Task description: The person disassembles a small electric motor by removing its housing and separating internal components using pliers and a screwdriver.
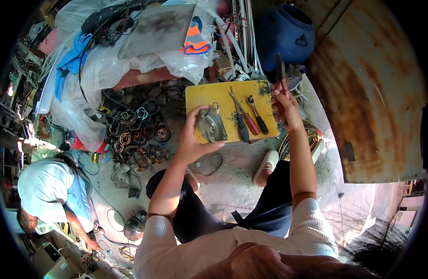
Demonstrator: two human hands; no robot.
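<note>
My left hand [194, 137] curves around the side of a dull silver, shell-shaped housing [213, 126] with a wire loop at its top. The housing is at the left end of a small yellow board [205, 93]. Off the board's right edge, my right hand [287, 109] is closed on a red-handled tool [282, 76] whose dark head points away from me; its exact kind is unclear. Between my hands lie a screwdriver with a dark blue handle [242, 129], one with a red-and-black handle [251, 124] and a ratchet wrench [257, 115] with a black handle.
Copper-wound motor parts [125, 138] are heaped on the floor to the left. Behind them stands a plastic-draped bench [107, 69]. A blue barrel [286, 35] and a rusty metal sheet [372, 93] flank the right. Another person [48, 190] bends over at lower left.
</note>
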